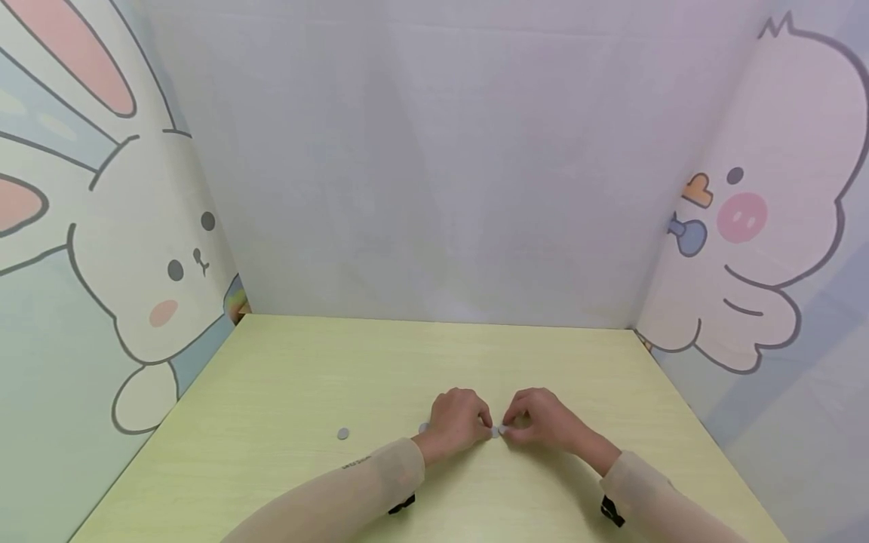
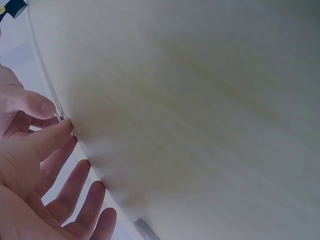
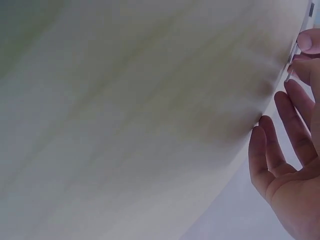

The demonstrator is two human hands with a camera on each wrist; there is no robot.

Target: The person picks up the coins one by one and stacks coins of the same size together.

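Two small round grey discs lie side by side between the hands in the head view. My left hand point(image 1: 458, 421) has its thumb and index fingertips at the left disc point(image 1: 495, 433), pinching its edge, while the other fingers touch the table. From the right, thumb and index finger of my right hand point(image 1: 545, 419) pinch the right disc point(image 1: 502, 430). Its remaining fingers reach down to the tabletop in the right wrist view. Another grey disc point(image 1: 424, 427) sits behind the left wrist, partly covered. Fingers hide much of the pinched discs.
One more grey disc point(image 1: 343, 434) lies farther left on the pale yellow wooden table point(image 1: 326, 362). A plain cloth backdrop point(image 1: 434, 166) stands at the far edge, with cartoon-printed side panels, a rabbit point(image 1: 145, 249) on the left.
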